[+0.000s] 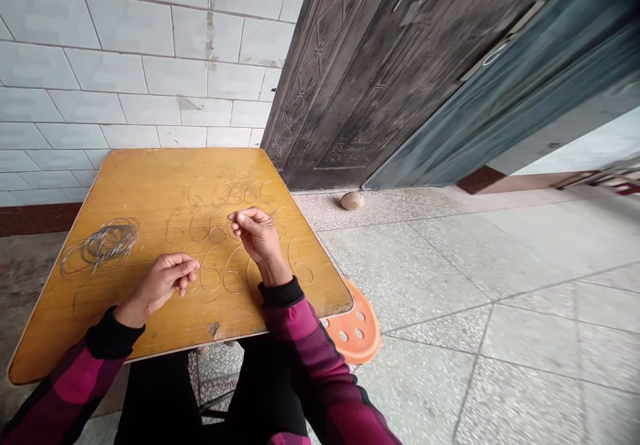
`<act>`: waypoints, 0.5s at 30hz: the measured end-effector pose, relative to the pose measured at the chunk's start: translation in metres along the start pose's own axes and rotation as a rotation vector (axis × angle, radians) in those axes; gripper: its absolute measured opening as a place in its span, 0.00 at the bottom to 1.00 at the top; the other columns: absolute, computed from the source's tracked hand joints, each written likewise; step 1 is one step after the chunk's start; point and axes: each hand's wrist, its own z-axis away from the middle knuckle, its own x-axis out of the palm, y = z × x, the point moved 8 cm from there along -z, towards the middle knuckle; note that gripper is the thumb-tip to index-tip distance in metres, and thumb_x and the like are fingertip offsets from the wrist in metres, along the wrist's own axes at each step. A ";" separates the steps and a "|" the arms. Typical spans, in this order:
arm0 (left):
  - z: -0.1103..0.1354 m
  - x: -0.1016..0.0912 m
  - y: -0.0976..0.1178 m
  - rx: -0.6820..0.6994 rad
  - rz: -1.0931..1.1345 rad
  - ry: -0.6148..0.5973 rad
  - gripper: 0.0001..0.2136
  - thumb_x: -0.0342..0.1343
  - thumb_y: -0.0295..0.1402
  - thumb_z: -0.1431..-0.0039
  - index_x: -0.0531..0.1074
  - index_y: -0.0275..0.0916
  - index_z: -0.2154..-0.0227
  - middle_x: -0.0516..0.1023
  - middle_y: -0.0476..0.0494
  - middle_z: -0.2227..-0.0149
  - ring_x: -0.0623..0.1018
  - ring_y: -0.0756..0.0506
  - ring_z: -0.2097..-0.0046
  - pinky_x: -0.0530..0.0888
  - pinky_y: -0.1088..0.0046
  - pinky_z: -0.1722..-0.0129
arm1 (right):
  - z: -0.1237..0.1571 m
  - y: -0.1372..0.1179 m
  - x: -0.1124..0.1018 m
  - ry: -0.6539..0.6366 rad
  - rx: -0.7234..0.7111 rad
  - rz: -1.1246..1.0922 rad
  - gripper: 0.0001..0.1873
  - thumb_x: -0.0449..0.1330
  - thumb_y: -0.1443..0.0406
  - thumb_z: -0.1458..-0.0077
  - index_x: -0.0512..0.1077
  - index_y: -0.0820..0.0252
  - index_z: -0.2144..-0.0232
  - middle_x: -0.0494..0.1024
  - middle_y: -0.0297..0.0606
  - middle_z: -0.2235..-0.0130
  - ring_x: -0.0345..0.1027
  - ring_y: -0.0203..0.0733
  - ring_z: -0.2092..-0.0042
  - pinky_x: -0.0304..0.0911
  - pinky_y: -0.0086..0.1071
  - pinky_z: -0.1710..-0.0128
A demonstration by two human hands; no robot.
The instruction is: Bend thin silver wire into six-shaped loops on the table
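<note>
The left hand [163, 284] and right hand [257, 232] have fingers together, on what I cannot tell. The thin wire coil [107, 242] is light and bendy, so hold it by a loose end.

Thin wire figures shaped like sixes [201, 272] lie flat in rows on the table [135, 192]; a loose wire coil [107, 244] sits near its left edge.

Wire sixes [201, 272] on wooden tabletop [125, 185]
</note>
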 end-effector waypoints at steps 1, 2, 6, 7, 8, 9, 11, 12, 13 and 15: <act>0.000 0.001 0.000 -0.002 -0.007 -0.007 0.16 0.65 0.43 0.55 0.72 0.34 0.78 0.71 0.49 0.79 0.63 0.56 0.82 0.61 0.80 0.85 | 0.000 -0.001 -0.001 0.001 0.000 0.003 0.11 0.70 0.61 0.63 0.71 0.56 0.78 0.77 0.32 0.73 0.66 0.32 0.75 0.61 0.26 0.77; 0.001 0.002 0.000 -0.003 -0.013 -0.013 0.15 0.65 0.43 0.55 0.72 0.34 0.79 0.70 0.49 0.79 0.63 0.56 0.82 0.61 0.80 0.85 | -0.001 -0.001 -0.002 0.000 -0.003 0.003 0.12 0.70 0.61 0.63 0.71 0.56 0.78 0.77 0.32 0.73 0.65 0.32 0.74 0.61 0.25 0.77; 0.001 0.002 0.000 -0.013 -0.015 -0.021 0.15 0.65 0.43 0.55 0.71 0.34 0.79 0.70 0.49 0.79 0.63 0.56 0.82 0.61 0.80 0.85 | -0.001 -0.004 -0.006 -0.004 -0.010 -0.031 0.13 0.70 0.61 0.62 0.69 0.56 0.78 0.76 0.32 0.73 0.65 0.32 0.74 0.61 0.25 0.77; 0.001 0.001 -0.001 -0.019 -0.011 -0.016 0.15 0.65 0.43 0.56 0.72 0.34 0.79 0.70 0.49 0.79 0.63 0.56 0.82 0.61 0.79 0.85 | -0.001 -0.005 -0.007 -0.001 -0.007 -0.045 0.13 0.70 0.62 0.62 0.68 0.56 0.78 0.76 0.32 0.73 0.65 0.31 0.74 0.61 0.25 0.78; 0.001 0.000 -0.001 -0.027 -0.005 -0.010 0.15 0.65 0.43 0.56 0.72 0.34 0.79 0.70 0.50 0.80 0.63 0.56 0.82 0.61 0.79 0.85 | -0.002 -0.008 -0.009 0.004 -0.006 -0.063 0.13 0.70 0.62 0.62 0.68 0.56 0.78 0.76 0.32 0.73 0.64 0.31 0.75 0.61 0.24 0.78; 0.001 -0.001 -0.002 -0.034 0.001 -0.001 0.15 0.65 0.42 0.57 0.72 0.34 0.78 0.70 0.50 0.80 0.63 0.56 0.82 0.61 0.79 0.85 | -0.003 -0.011 -0.012 0.012 -0.012 -0.082 0.13 0.70 0.62 0.62 0.68 0.56 0.78 0.75 0.31 0.73 0.64 0.30 0.75 0.61 0.24 0.78; 0.002 -0.003 -0.003 -0.048 0.015 0.025 0.14 0.66 0.41 0.57 0.72 0.34 0.78 0.69 0.50 0.80 0.63 0.56 0.82 0.60 0.79 0.85 | -0.006 -0.019 -0.021 0.066 -0.046 -0.116 0.13 0.69 0.62 0.60 0.67 0.56 0.78 0.75 0.30 0.72 0.62 0.29 0.76 0.61 0.22 0.79; 0.002 -0.005 -0.003 -0.050 0.026 0.042 0.14 0.66 0.41 0.57 0.72 0.34 0.78 0.69 0.50 0.80 0.63 0.56 0.82 0.60 0.79 0.85 | -0.007 -0.023 -0.027 0.111 -0.068 -0.125 0.12 0.68 0.62 0.59 0.67 0.56 0.78 0.74 0.30 0.71 0.61 0.28 0.76 0.60 0.22 0.79; 0.002 -0.007 -0.002 -0.048 0.042 0.062 0.14 0.65 0.40 0.57 0.72 0.34 0.78 0.69 0.50 0.80 0.63 0.56 0.81 0.61 0.80 0.84 | -0.008 -0.025 -0.033 0.160 -0.086 -0.126 0.12 0.68 0.61 0.58 0.67 0.55 0.77 0.74 0.30 0.70 0.61 0.28 0.76 0.60 0.22 0.79; 0.002 -0.011 0.001 -0.032 0.093 0.109 0.14 0.65 0.40 0.56 0.71 0.34 0.77 0.69 0.51 0.79 0.63 0.56 0.81 0.61 0.80 0.83 | -0.008 -0.021 -0.036 0.217 -0.084 -0.100 0.12 0.68 0.61 0.59 0.69 0.55 0.75 0.74 0.31 0.69 0.61 0.28 0.75 0.61 0.22 0.78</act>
